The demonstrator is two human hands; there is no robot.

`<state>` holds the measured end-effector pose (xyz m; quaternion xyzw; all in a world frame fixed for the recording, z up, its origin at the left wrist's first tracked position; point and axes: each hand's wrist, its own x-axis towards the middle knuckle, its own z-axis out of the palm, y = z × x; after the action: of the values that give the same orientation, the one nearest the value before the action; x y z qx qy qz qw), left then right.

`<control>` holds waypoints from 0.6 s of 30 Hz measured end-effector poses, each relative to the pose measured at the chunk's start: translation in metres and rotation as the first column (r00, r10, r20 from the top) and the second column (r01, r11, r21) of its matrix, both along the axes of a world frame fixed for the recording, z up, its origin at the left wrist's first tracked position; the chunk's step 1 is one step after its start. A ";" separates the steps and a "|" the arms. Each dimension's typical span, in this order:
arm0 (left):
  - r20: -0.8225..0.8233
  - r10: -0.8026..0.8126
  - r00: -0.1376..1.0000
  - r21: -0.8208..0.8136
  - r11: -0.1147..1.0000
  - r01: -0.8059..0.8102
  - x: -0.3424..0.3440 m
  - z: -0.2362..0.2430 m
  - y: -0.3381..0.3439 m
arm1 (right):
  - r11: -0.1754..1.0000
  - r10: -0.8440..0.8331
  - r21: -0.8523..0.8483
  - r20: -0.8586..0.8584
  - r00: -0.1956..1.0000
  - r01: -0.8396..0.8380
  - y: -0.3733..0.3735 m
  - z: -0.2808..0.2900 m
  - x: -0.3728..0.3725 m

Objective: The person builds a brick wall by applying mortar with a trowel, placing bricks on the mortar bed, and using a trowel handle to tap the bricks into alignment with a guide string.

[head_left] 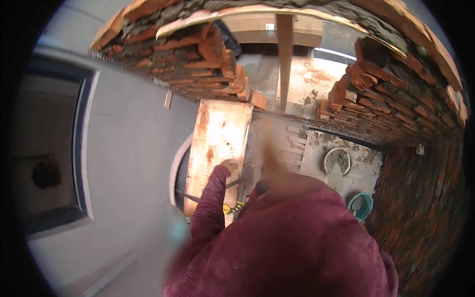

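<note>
My left hand (229, 165) reaches forward in a maroon sleeve. It is over a long, pale wooden board (210, 131), close to the board's right edge, with its fingers extended and nothing visible in them. Whether it touches the board is hard to see. Nearer my body, a yellow-and-black object (230, 208) rests by the board, next to thin dark rods. A brownish smear (274, 161) rises in front of my maroon clothing, where my right arm ends. Motion blur hides whether this is my right hand, something in it, or both.
Brick walls with rough mortar stand left (217, 54) and right (376, 89), flanking an opening. An upright wooden post (284, 59) crosses it. At the right are a round mortar container (337, 161), a trowel blade (336, 177) and a teal bucket (360, 206). A grey wall (128, 148) runs left.
</note>
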<state>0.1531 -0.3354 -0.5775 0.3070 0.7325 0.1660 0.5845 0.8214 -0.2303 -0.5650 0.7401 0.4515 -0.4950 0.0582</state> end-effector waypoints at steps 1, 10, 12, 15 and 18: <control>0.074 0.094 0.993 0.095 0.990 -0.101 -0.010 -0.003 -0.026 | 0.998 0.063 0.018 -0.037 0.997 -0.062 0.012 0.005 -0.015; 0.069 0.098 0.993 0.207 0.972 -0.110 0.155 0.026 -0.050 | 0.899 0.413 0.177 -0.044 0.910 -0.400 0.125 0.013 -0.036; 0.092 0.139 0.986 0.428 0.888 -0.165 0.226 -0.018 -0.112 | 0.957 0.252 -0.104 -0.159 0.954 -0.270 0.130 0.066 -0.087; 0.333 0.233 0.914 0.215 0.925 -0.314 0.258 0.012 -0.090 | 0.978 0.199 -0.036 -0.158 0.967 -0.207 0.136 0.025 -0.055; 0.444 0.245 0.862 -0.027 0.965 -0.260 0.244 -0.015 -0.157 | 0.946 0.295 -0.067 -0.231 0.927 -0.318 0.116 0.000 -0.058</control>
<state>0.3969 -0.4922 -0.5926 0.1723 0.6111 0.3188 0.7038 0.7634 -0.1147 -0.5648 0.5977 0.5391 -0.5806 0.1229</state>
